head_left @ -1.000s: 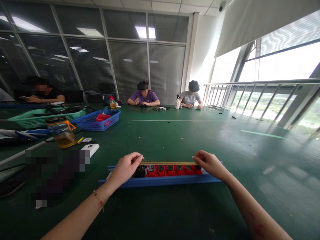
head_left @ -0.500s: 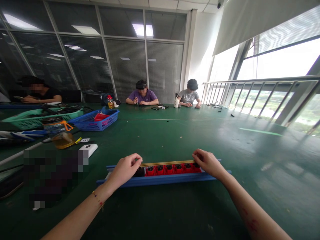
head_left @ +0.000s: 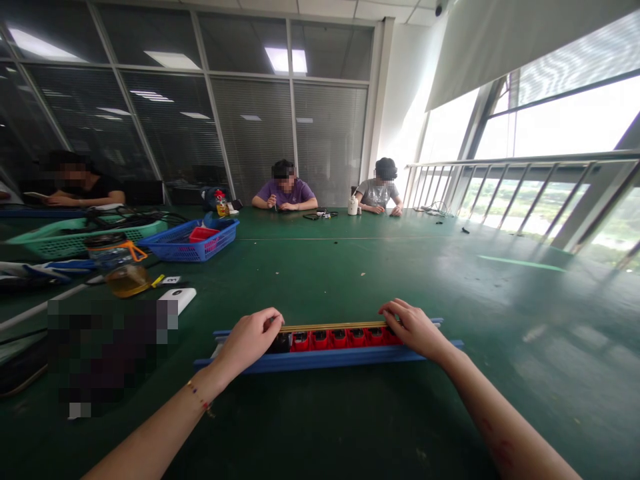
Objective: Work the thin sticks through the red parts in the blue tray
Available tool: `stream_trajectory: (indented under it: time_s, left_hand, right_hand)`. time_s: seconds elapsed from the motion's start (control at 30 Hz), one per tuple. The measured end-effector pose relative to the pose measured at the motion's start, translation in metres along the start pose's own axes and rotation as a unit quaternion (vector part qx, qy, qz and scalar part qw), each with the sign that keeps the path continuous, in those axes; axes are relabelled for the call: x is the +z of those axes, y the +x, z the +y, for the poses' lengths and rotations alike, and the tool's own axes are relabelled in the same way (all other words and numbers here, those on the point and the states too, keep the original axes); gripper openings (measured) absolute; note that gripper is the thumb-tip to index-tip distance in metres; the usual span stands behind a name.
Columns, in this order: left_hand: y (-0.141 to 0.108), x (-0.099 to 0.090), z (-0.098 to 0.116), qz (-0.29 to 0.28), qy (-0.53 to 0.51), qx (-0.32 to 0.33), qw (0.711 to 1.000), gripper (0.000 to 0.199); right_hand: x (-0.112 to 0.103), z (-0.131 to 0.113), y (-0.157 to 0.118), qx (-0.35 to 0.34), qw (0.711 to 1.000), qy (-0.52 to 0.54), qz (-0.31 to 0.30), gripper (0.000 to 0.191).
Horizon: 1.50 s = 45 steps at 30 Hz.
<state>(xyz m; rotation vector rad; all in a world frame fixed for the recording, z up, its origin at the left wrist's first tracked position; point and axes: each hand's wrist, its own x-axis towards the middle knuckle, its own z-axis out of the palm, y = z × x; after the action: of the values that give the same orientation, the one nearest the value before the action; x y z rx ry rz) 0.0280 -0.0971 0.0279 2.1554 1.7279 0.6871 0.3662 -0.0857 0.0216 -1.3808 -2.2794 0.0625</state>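
Note:
A long blue channel [head_left: 320, 362] lies crosswise on the table in front of me, with a row of red blocks [head_left: 320, 340] with black tops inside it. A black piece [head_left: 283, 343] sits at the left end of the row. Along the far side of the blocks runs a thin yellow strip [head_left: 330, 326]. My left hand [head_left: 254, 339] is closed in a pinch at the strip's left end. Near the right end, my right hand [head_left: 415, 327] bends over the strip with thumb and fingers close together; its fingertips partly hide what they touch.
On the left stand a blue basket [head_left: 200, 247] with a red box, a green basket [head_left: 45, 245], a jar of amber liquid [head_left: 125, 277] and a white power bank [head_left: 181, 300]. Co-workers [head_left: 284, 193] sit across the green table [head_left: 425, 267].
My right hand has shifted slightly left along the strip, and its fingers reach out a little more. My left hand and the blue channel stay nearly in place.

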Motion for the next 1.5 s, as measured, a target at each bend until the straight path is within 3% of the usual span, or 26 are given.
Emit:
stream_trajectory:
  time_s: [0.53, 0.87, 1.27, 1.5]
  left_hand:
    - [-0.001, -0.0022, -0.0009, -0.025, -0.008, 0.004, 1.0, 0.037]
    - [-0.0032, -0.002, 0.0011, 0.004, 0.034, 0.041, 0.999, 0.041]
    - [-0.0032, -0.0046, 0.0028, -0.027, -0.004, 0.026, 0.999, 0.04]
    - [-0.0028, -0.0046, 0.0, -0.049, -0.001, 0.029, 0.998, 0.041]
  right_hand:
    - [-0.0019, -0.0005, 0.0004, -0.006, 0.999, 0.025, -0.025, 0.029]
    - [-0.0031, -0.002, 0.0, 0.001, 0.999, -0.004, -0.049, 0.033]
    - [-0.0061, -0.0043, -0.0001, 0.008, 1.0, -0.013, -0.022, 0.035]
    - [-0.0063, -0.0035, -0.0004, -0.001, 0.998, -0.023, -0.055, 0.037]
